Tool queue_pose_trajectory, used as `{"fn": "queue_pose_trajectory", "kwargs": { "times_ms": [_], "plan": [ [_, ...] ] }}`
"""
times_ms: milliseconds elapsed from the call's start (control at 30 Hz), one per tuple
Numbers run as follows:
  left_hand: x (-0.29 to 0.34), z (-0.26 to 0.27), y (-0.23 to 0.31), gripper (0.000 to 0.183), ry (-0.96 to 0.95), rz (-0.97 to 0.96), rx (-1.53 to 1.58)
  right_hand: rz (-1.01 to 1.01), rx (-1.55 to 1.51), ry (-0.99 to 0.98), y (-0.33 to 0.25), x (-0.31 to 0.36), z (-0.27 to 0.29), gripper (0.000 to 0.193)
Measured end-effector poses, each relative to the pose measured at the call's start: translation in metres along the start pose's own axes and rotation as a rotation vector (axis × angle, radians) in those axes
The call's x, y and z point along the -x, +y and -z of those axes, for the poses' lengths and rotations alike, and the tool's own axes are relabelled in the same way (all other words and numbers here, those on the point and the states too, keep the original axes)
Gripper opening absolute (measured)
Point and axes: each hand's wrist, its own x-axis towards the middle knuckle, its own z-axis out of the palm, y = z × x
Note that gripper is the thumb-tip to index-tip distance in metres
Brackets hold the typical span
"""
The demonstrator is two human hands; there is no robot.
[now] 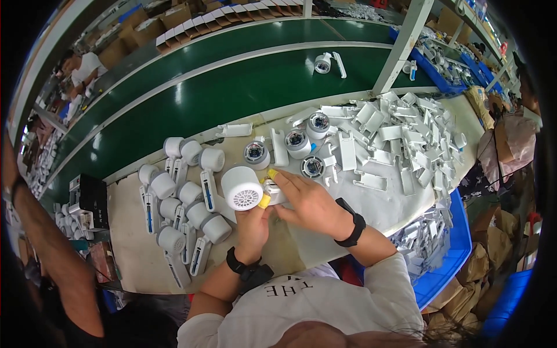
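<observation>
Both my hands hold a white round-headed handheld device [242, 188] above the table; a slotted grille shows on its head. My left hand [253, 229] grips it from below, where head and handle meet. My right hand [313, 206] is closed round the short white handle part [277, 194]. Yellow covers sit on some fingertips. Just beyond my hands stand several open round heads with circuit boards inside, among them one head [255, 152] and another [313, 166]. To the left lie several similar devices with handles, such as a device [216, 228].
White handle shells [400, 136] are heaped on the right of the table [267, 267]. A blue bin [461, 243] of white parts stands at lower right. A green conveyor belt [232, 87] runs behind, carrying a loose head [322, 64]. Another person's arm [52, 238] is at left.
</observation>
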Motion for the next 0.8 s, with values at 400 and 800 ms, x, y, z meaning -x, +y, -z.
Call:
{"fn": "queue_pose_trajectory", "kwargs": {
  "times_ms": [400, 800],
  "plan": [
    [-0.020, -0.015, 0.021, 0.028, 0.012, -0.124, -0.099, -0.106, 0.009, 0.180, 0.009, 0.005, 0.001, 0.061],
    [-0.003, -0.037, 0.043, 0.030, -0.087, -0.179, 0.027, -0.176, -0.513, 0.107, -0.018, 0.012, 0.010, 0.035]
  ]
}}
